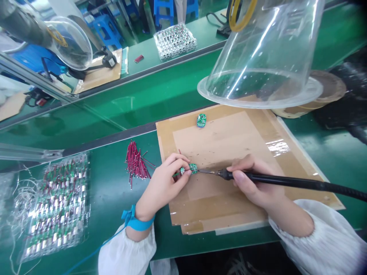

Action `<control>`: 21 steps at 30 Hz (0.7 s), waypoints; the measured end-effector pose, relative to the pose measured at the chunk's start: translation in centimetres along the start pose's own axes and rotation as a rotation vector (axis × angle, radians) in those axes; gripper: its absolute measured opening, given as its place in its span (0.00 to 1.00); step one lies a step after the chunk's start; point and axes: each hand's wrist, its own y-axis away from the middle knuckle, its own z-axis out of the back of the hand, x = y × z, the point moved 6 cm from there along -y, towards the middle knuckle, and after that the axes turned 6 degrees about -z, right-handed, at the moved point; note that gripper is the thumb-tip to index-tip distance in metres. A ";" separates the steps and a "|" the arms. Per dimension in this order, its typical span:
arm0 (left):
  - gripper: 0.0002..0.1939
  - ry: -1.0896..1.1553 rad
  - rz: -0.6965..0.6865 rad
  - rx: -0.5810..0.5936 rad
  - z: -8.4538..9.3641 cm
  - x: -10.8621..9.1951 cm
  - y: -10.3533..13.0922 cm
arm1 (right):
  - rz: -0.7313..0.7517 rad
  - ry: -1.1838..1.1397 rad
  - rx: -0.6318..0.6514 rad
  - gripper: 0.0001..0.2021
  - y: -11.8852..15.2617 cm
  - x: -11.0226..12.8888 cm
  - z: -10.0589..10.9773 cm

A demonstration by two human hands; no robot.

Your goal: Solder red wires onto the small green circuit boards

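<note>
On a taped cardboard sheet (pixel 218 152), my left hand (pixel 169 177) pinches a small green circuit board (pixel 193 168) at its left end, and a short red wire sticks up by the fingers. My right hand (pixel 255 179) grips a black soldering iron (pixel 286 181) like a pen, its metal tip pointing left at the board's right edge. Whether the tip touches the board cannot be told. A second green board (pixel 201 120) lies near the sheet's top edge. Left of the sheet is a pile of red wires (pixel 136 162).
A clear tray (pixel 57 206) of boards stands at the left. A transparent funnel hood (pixel 258 68) hangs over the sheet's back right. Behind it sits a brown round container (pixel 329 91). A blue cord runs from my left wrist.
</note>
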 end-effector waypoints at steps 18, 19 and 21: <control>0.05 -0.003 0.039 0.014 -0.2 -0.5 -0.3 | 0.012 0.029 0.013 0.03 -0.3 0.3 -0.2; 0.05 -0.004 0.039 0.014 -0.2 -0.5 -0.4 | 0.012 0.038 0.014 0.03 -0.3 0.3 -0.2; 0.05 -0.007 0.041 0.012 -0.3 -0.5 -0.5 | 0.013 0.054 0.015 0.03 -0.4 0.4 -0.2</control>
